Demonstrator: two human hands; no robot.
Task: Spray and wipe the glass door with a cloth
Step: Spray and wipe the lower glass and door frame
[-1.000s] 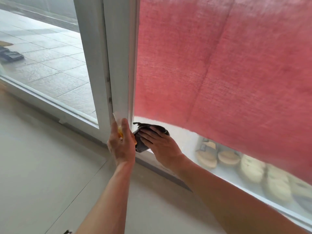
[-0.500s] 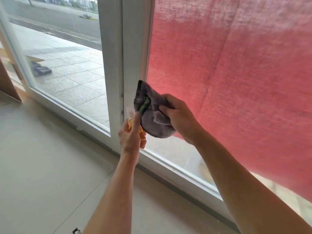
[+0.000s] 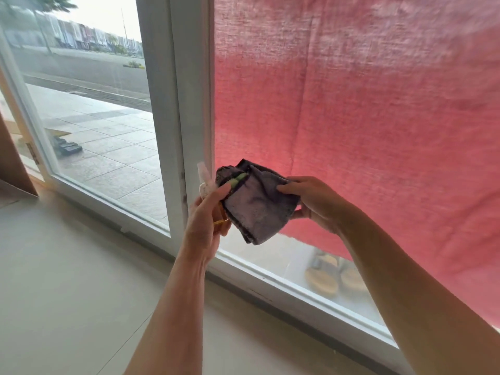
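A crumpled grey cloth with a green edge hangs in the air in front of the glass door, held between both hands. My right hand pinches its right side. My left hand grips a small spray bottle with a pale nozzle and yellow body, and its fingertips touch the cloth's left edge. The white door frame stands just behind the hands. Most of the bottle is hidden by my left hand.
A red fabric hangs behind the right pane. Sandals lie outside below it. A dark object sits on the outdoor tiles at left. A brown panel stands at the far left. Pale floor lies below.
Both hands have risen from the bottom corner of the frame. The cloth has come off the glass and now hangs between the hands. The view has tilted upward.
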